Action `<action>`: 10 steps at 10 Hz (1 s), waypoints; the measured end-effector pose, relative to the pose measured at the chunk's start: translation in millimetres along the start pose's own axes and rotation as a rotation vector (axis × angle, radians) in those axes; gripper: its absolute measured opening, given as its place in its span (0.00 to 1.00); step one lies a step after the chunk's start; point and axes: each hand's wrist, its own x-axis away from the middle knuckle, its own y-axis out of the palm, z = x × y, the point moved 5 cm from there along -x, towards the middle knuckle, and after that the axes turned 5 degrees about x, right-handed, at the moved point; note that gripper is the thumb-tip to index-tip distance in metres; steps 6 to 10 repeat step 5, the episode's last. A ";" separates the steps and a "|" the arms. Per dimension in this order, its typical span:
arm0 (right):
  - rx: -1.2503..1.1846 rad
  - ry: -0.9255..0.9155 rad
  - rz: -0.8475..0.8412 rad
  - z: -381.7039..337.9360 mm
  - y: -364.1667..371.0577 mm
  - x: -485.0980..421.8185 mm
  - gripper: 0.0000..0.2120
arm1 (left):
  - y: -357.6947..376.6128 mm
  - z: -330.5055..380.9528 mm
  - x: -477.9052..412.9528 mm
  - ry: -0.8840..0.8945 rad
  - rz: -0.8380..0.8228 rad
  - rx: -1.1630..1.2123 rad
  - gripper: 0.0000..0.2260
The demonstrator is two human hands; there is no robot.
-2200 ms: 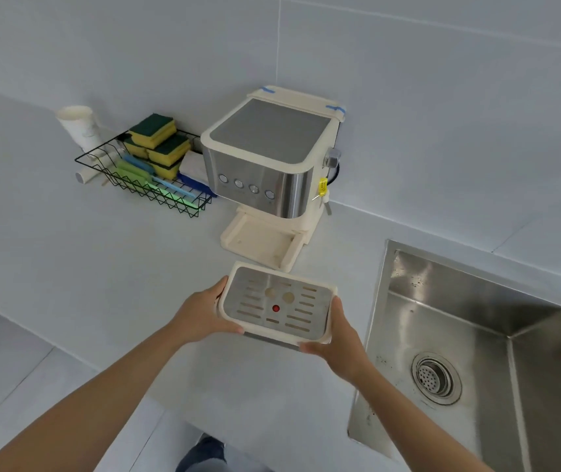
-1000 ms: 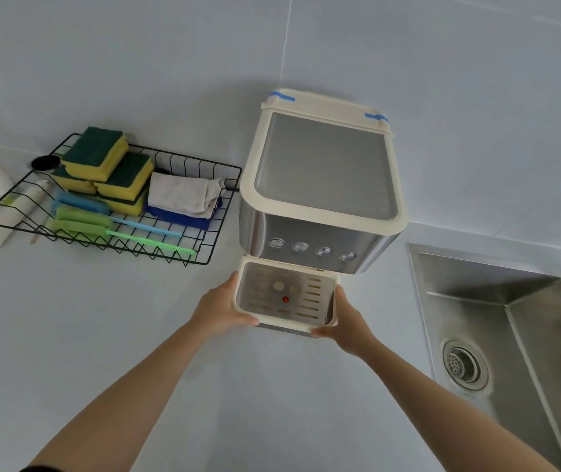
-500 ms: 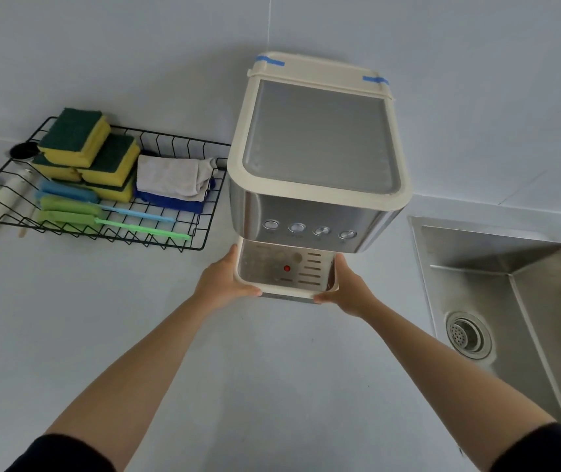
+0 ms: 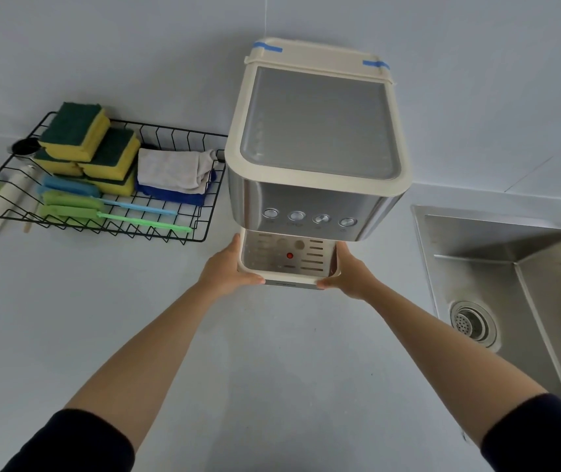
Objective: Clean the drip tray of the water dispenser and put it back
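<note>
The pale table [image 4: 67,318] carries everything, with a steel sink [image 4: 528,284] sunk in at the right. The cream and steel water dispenser [image 4: 316,148] stands at the wall, blue tape at its rear corners; the marks under its four buttons are too small to read. Beside it a black wire basket [image 4: 204,219] holds sponges [image 4: 88,144], brushes and cloths. The drip tray [image 4: 289,264] sits under the dispenser's front, its front-edge lettering illegible. The left hand [image 4: 224,270] and right hand [image 4: 350,274] clasp its sides, thumbs on the front corners, fingers curled around it.
</note>
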 end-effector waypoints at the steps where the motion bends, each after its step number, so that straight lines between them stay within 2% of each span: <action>1: 0.017 -0.009 -0.002 -2.0 -0.3 2.5 0.33 | 0.0 0.6 1.5 0.005 0.006 -0.007 0.41; 2: 0.058 -0.034 0.048 -0.1 1.0 8.4 0.34 | 1.1 1.2 5.0 0.041 0.026 -0.001 0.41; 3: 0.100 -0.029 0.072 -0.2 0.5 20.7 0.34 | 0.3 7.5 11.7 0.087 0.043 0.053 0.35; 4: 0.150 0.009 0.053 6.1 -1.5 32.1 0.40 | -1.5 3.6 23.7 0.099 0.122 0.059 0.32; 5: 0.203 -0.028 0.106 5.5 -10.8 53.0 0.39 | -4.9 -3.8 47.3 0.069 0.162 -0.017 0.33; 10: 0.203 -0.028 0.106 5.5 -10.8 53.0 0.39 | -4.9 -3.8 47.3 0.069 0.162 -0.017 0.33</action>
